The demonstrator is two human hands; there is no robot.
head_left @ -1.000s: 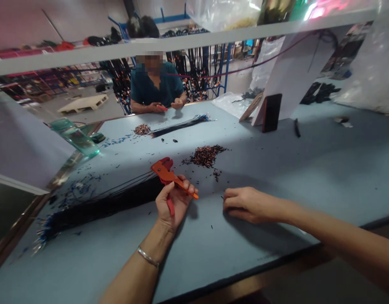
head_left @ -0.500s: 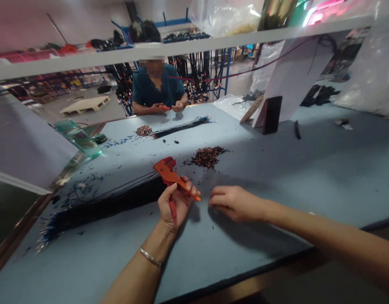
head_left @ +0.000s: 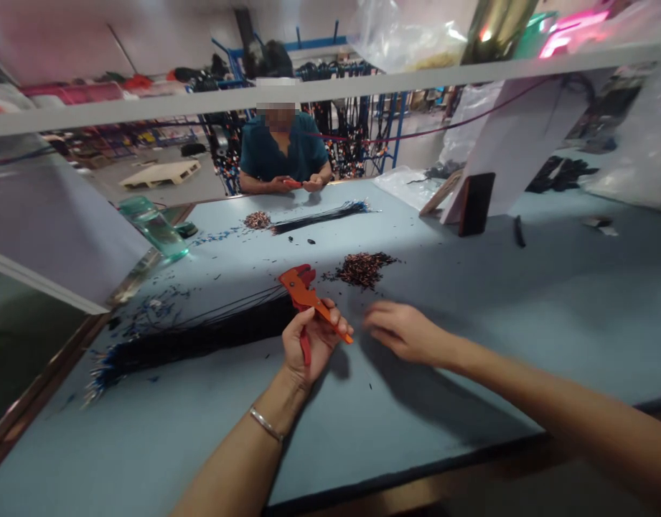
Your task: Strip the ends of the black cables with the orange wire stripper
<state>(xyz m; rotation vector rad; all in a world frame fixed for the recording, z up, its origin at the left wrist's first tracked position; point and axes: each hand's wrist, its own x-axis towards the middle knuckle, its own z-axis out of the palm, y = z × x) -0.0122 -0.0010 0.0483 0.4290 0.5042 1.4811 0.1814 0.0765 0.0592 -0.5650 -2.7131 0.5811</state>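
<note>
Head view shows the left hand (head_left: 321, 345) holding orange wire strippers (head_left: 298, 284) beside black wires (head_left: 212, 336), the right hand (head_left: 405, 332) too blurry to tell if it holds anything, and a pile of bits (head_left: 362, 271) suggesting many snips done, with the number left unclear.

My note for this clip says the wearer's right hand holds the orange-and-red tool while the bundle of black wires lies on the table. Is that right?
Not quite: in the head view, the left hand holds the orange-and-red tool; the right hand is apart from it. The bundle of black wires does lie on the table.
</note>
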